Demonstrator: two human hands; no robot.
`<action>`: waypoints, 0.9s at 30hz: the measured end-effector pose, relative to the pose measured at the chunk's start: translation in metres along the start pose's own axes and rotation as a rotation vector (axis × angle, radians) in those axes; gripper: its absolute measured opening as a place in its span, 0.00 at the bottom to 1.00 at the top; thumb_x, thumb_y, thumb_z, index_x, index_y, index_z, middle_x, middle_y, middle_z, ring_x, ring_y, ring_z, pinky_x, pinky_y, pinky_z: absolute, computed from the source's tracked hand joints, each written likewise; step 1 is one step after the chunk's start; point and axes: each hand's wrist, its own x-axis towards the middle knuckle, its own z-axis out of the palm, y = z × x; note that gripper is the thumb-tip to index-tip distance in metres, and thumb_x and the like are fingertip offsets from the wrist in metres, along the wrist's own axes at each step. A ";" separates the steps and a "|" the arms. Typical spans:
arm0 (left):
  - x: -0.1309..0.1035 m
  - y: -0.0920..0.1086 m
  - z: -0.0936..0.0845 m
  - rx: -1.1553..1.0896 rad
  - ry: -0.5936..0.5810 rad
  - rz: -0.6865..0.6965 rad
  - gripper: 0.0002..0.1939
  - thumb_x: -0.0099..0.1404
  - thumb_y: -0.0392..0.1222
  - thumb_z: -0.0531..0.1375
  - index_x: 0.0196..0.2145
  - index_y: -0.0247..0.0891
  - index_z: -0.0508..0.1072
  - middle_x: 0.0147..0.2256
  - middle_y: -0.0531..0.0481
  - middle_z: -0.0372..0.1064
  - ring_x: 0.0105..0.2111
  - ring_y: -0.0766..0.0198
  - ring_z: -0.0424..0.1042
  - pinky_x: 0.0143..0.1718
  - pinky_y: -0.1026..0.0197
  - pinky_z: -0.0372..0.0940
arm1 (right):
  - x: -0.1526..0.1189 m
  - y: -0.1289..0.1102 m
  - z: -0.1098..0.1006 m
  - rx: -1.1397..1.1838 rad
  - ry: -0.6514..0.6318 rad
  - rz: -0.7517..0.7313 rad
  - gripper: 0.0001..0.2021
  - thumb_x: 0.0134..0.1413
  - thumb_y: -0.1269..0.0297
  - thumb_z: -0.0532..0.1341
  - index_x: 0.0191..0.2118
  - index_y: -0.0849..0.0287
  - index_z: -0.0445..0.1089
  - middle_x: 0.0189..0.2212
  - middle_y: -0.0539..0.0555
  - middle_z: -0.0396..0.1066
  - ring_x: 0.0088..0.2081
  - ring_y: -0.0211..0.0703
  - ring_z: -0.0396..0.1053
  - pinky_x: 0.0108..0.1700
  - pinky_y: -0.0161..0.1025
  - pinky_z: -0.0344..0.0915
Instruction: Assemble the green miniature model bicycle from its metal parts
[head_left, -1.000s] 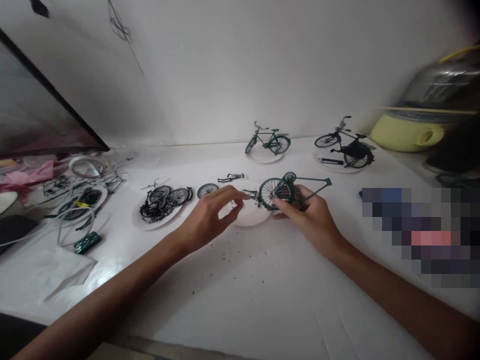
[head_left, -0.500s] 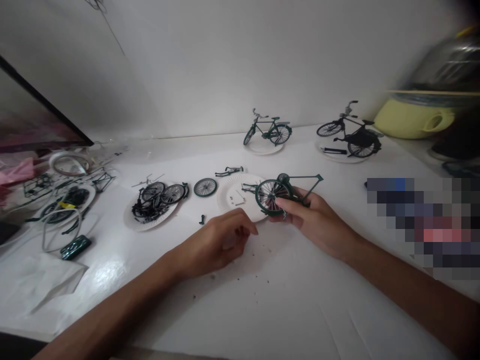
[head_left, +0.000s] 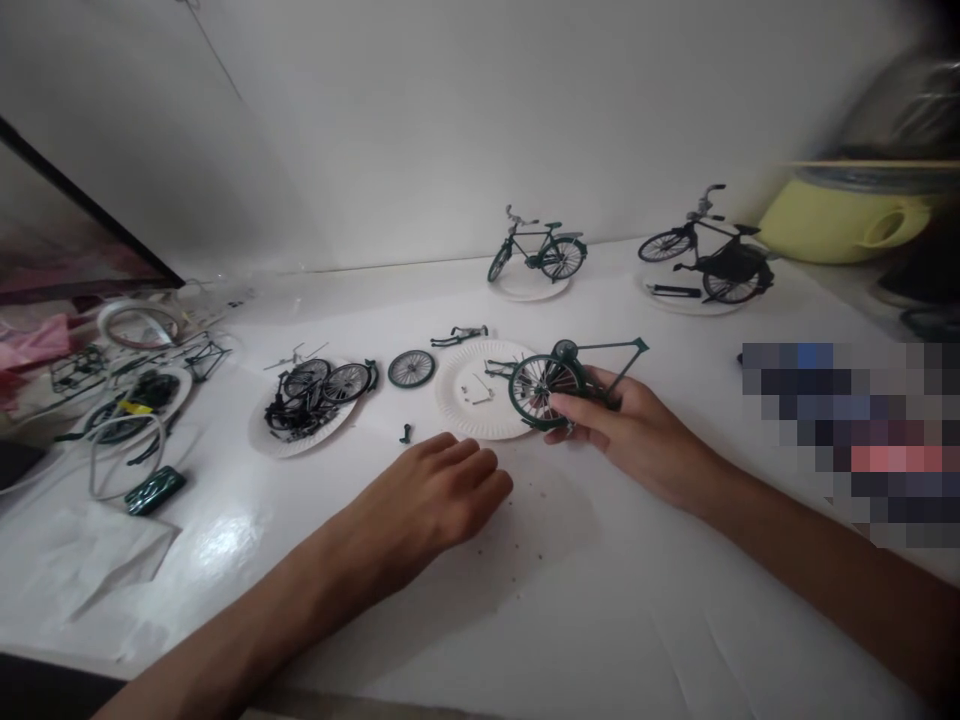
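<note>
My right hand (head_left: 615, 415) grips a part-built green model bicycle (head_left: 546, 388), its thumb against the spokes of the one fitted wheel. The bare end of its frame points right. My left hand (head_left: 450, 495) rests palm down above the table, fingers curled under; whatever they may hold is hidden. Behind the hands lies a white paper plate (head_left: 457, 400) with small metal bits on it. A loose wheel (head_left: 411, 369) lies left of that plate, and a small green part (head_left: 406, 433) sits near my left knuckles. Handlebars (head_left: 469, 333) lie at the plate's far edge.
Two assembled model bicycles, one green (head_left: 536, 250) and one black (head_left: 705, 260), stand at the back. Plates of black parts (head_left: 349, 415) and green parts (head_left: 184, 395) are on the left, near a cable and a tissue (head_left: 112, 560). A yellow pot (head_left: 832, 215) stands back right.
My left hand has turned palm down and curled its fingers under. My right hand keeps its hold on the model bicycle, almost unmoved. The view has shifted slightly.
</note>
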 end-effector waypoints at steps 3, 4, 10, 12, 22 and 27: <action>0.001 0.000 0.005 -0.026 0.006 -0.025 0.10 0.70 0.26 0.49 0.37 0.33 0.68 0.36 0.46 0.67 0.33 0.58 0.63 0.35 0.54 0.63 | 0.000 -0.001 0.000 -0.066 0.022 0.011 0.11 0.52 0.58 0.70 0.38 0.57 0.75 0.40 0.54 0.76 0.39 0.44 0.74 0.43 0.44 0.75; 0.001 -0.002 0.007 -0.073 0.021 -0.039 0.10 0.70 0.26 0.50 0.40 0.33 0.68 0.37 0.45 0.67 0.34 0.58 0.64 0.36 0.54 0.64 | 0.000 -0.001 -0.001 -0.092 0.029 0.016 0.11 0.52 0.58 0.70 0.38 0.58 0.75 0.40 0.54 0.76 0.38 0.44 0.74 0.43 0.44 0.75; -0.001 -0.014 0.003 -0.526 0.315 -0.184 0.08 0.71 0.32 0.56 0.44 0.36 0.74 0.44 0.46 0.72 0.40 0.65 0.73 0.41 0.62 0.68 | -0.001 0.001 -0.003 -0.111 0.005 0.008 0.13 0.52 0.57 0.70 0.41 0.57 0.75 0.42 0.56 0.76 0.39 0.46 0.74 0.41 0.44 0.76; 0.001 -0.012 0.001 -0.643 0.455 -0.252 0.05 0.70 0.35 0.60 0.41 0.37 0.77 0.42 0.48 0.75 0.40 0.65 0.75 0.41 0.64 0.69 | -0.002 -0.001 -0.002 -0.105 -0.012 0.013 0.14 0.52 0.57 0.70 0.42 0.57 0.75 0.43 0.56 0.76 0.41 0.47 0.73 0.39 0.43 0.76; 0.017 0.000 0.013 -1.371 0.563 -0.556 0.06 0.64 0.39 0.67 0.35 0.32 0.76 0.34 0.44 0.80 0.35 0.58 0.81 0.39 0.59 0.77 | -0.007 -0.004 0.004 -0.119 -0.037 0.007 0.14 0.53 0.57 0.69 0.43 0.56 0.75 0.40 0.55 0.77 0.39 0.47 0.76 0.36 0.41 0.77; 0.017 0.003 0.016 -1.373 0.576 -0.583 0.07 0.64 0.41 0.67 0.35 0.33 0.76 0.33 0.45 0.80 0.33 0.59 0.81 0.38 0.59 0.76 | -0.007 -0.004 0.005 -0.115 -0.062 0.000 0.13 0.54 0.57 0.68 0.44 0.56 0.74 0.40 0.55 0.78 0.39 0.47 0.77 0.34 0.38 0.76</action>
